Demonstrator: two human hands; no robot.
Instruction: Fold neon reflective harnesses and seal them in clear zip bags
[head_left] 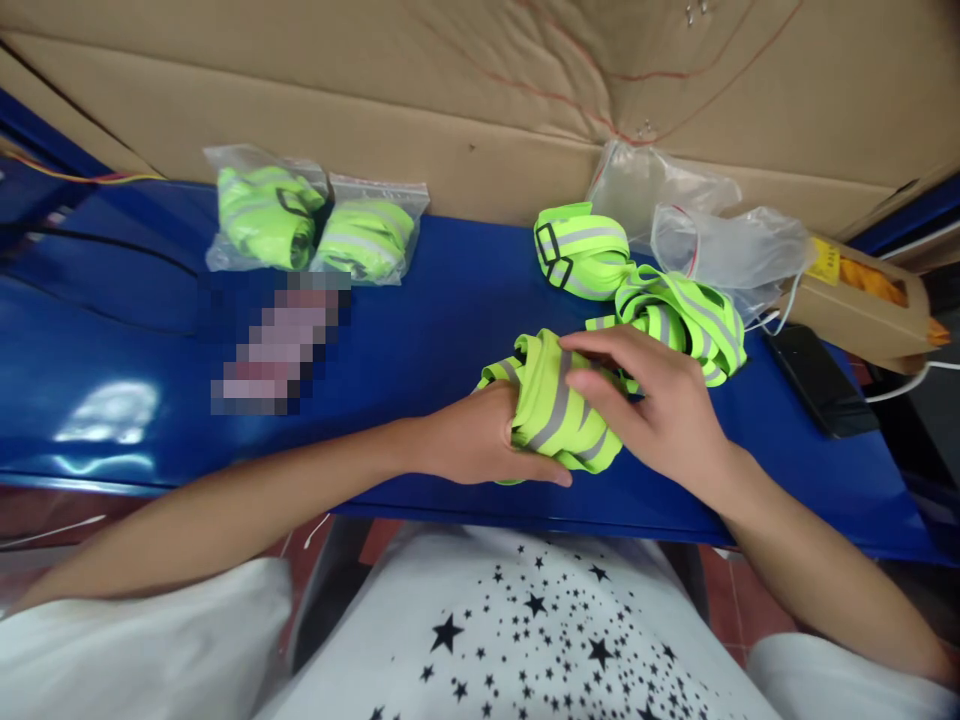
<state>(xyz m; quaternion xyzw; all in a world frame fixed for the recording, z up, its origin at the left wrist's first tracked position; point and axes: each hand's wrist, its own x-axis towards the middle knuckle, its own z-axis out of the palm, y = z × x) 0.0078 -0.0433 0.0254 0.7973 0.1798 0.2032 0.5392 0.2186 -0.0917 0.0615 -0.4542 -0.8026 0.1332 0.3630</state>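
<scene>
Left hand [484, 438]: grip clamped around yellow-green strap bundle [559, 405] | Right hand [667, 405]: grip parted, touching bundle's side

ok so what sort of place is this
Probably a small workshop or home workspace, judging by the blue tabletop, the cardboard panel behind it, and the neon reflective strap bundles, two of them in clear bags.

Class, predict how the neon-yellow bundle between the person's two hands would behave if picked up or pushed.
The neon-yellow bundle would probably be floppy, since its flat bands bend into soft folds. It may loosen or unwind if pushed, as its layers only seem to overlap loosely. It probably wouldn't roll far, given its lumpy outline.
</scene>
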